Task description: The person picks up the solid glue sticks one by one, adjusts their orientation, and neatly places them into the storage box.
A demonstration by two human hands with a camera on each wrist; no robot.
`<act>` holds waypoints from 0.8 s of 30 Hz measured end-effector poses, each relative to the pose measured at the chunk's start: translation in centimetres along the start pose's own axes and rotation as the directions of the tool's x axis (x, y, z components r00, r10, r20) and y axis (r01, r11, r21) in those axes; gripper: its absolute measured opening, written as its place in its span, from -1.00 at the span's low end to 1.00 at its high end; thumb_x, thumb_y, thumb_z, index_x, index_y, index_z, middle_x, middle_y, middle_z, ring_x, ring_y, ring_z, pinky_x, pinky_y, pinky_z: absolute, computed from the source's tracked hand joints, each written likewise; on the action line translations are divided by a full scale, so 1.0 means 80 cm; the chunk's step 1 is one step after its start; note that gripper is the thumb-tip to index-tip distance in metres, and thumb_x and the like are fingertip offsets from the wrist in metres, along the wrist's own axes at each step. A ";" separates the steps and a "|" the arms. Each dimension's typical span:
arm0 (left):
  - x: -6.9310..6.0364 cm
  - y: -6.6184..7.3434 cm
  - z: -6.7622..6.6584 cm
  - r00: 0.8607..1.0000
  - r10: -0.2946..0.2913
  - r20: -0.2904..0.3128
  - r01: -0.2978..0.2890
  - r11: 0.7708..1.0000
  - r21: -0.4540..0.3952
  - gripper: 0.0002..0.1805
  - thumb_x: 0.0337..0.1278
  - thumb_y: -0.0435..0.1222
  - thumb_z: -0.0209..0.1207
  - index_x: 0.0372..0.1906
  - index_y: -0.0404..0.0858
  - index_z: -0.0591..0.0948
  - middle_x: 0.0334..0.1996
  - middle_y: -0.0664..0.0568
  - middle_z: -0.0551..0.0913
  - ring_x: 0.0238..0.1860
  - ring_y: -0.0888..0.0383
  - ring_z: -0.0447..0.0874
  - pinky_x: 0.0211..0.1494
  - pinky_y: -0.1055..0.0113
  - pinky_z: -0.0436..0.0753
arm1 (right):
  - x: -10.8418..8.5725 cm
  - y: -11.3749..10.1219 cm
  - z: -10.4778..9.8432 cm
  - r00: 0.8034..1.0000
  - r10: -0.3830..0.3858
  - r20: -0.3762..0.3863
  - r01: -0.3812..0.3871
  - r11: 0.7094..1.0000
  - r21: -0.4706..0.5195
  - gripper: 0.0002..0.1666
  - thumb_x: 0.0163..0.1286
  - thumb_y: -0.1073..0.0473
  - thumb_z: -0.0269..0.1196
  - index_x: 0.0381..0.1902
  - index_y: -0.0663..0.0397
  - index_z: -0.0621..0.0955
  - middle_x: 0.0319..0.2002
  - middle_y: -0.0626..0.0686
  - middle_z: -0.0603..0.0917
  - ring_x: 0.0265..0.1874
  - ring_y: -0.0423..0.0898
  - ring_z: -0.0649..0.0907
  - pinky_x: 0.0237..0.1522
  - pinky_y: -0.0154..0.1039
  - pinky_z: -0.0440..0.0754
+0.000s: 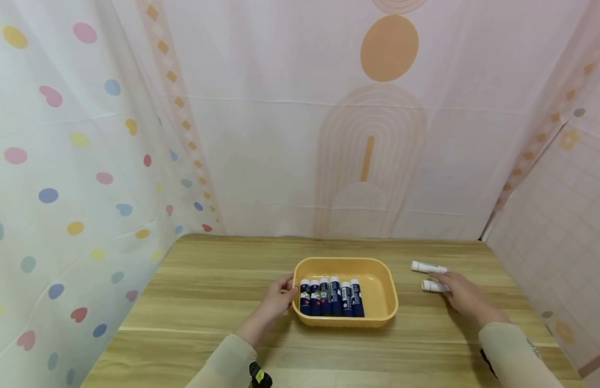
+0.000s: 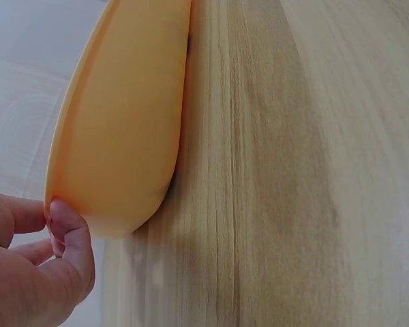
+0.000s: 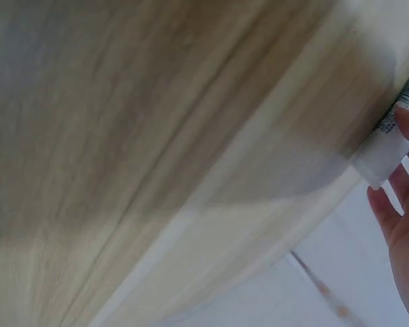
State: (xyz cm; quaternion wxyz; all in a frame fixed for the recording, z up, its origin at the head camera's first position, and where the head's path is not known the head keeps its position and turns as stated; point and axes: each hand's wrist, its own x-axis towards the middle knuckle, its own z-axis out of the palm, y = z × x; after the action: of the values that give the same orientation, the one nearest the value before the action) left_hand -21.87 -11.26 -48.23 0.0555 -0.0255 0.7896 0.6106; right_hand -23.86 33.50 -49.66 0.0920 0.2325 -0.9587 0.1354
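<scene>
A yellow plastic basin [image 1: 383,296] stands on the table, its left part holding a row of several dark blue glue sticks [image 1: 335,296] with white caps. My left hand [image 1: 276,298] pinches the basin's left rim between thumb and fingers, as the left wrist view also shows. To the right of the basin lie two white glue sticks. My right hand [image 1: 463,295] grips the nearer white stick [image 1: 432,286], thumb on its printed side in the right wrist view. The farther white stick [image 1: 425,267] lies just beyond the fingertips, its right end close to them.
The wood-grain table [image 1: 198,307] reaches back to a pale patterned curtain [image 1: 261,161]. A dotted curtain [image 1: 76,178] hangs at the left and a checked one [image 1: 557,226] at the right. Bare basin floor shows right of the blue sticks.
</scene>
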 end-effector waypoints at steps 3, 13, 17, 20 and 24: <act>-0.001 0.001 0.000 1.000 0.007 0.001 -0.007 1.000 0.002 -0.53 0.26 -0.50 0.01 0.28 -0.46 0.36 -0.29 -0.10 0.42 -0.39 0.16 0.40 -0.46 0.42 0.49 | 0.000 -0.001 -0.001 1.000 0.002 -0.005 -0.002 1.000 0.002 -0.35 0.06 0.54 0.28 0.18 0.23 0.48 -0.12 0.30 0.62 -0.10 0.27 0.60 -0.05 0.17 0.55; -0.001 0.000 0.001 1.000 0.015 0.000 -0.015 1.000 -0.010 -0.53 0.26 -0.50 0.01 0.28 -0.46 0.35 -0.29 -0.09 0.41 -0.39 0.17 0.38 -0.48 0.43 0.46 | 0.002 -0.014 -0.009 0.997 0.078 -0.029 -0.077 0.997 0.022 -0.06 0.18 0.45 0.26 0.44 -0.15 0.18 -0.06 0.31 0.52 -0.11 0.24 0.56 -0.16 0.15 0.58; 0.000 -0.002 0.001 1.000 0.015 0.001 -0.015 1.000 -0.017 -0.53 0.26 -0.50 0.01 0.28 -0.46 0.36 -0.30 -0.07 0.40 -0.39 0.17 0.38 -0.48 0.44 0.46 | 0.004 -0.025 -0.014 0.996 0.052 -0.077 -0.050 0.998 0.036 -0.07 0.17 0.43 0.28 0.43 -0.21 0.22 -0.11 0.21 0.53 -0.17 0.14 0.57 -0.24 0.06 0.60; 0.001 -0.003 0.000 1.000 0.010 0.001 -0.010 1.000 -0.020 -0.53 0.26 -0.50 0.01 0.28 -0.45 0.36 -0.31 -0.06 0.39 -0.39 0.17 0.38 -0.48 0.44 0.45 | 0.006 -0.033 -0.015 0.992 0.069 -0.109 -0.059 0.994 0.086 -0.12 0.17 0.41 0.30 0.40 -0.14 0.27 -0.13 0.22 0.53 -0.24 0.08 0.57 -0.31 -0.04 0.59; 0.001 -0.004 0.000 1.000 0.005 0.000 -0.005 1.000 -0.019 -0.53 0.26 -0.50 0.00 0.28 -0.44 0.36 -0.31 -0.06 0.38 -0.39 0.17 0.38 -0.47 0.44 0.45 | 0.009 -0.042 -0.013 0.981 0.165 -0.104 -0.137 0.963 0.233 -0.19 0.20 0.39 0.28 0.39 0.03 0.28 -0.12 0.26 0.51 -0.31 0.00 0.55 -0.41 -0.24 0.58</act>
State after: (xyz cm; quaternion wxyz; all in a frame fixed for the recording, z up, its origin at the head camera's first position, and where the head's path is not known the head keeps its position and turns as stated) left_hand -21.95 -11.31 -48.55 0.0539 -0.0242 0.7837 0.6183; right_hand -22.80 30.67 -47.74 0.1133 0.1587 -0.9447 0.2635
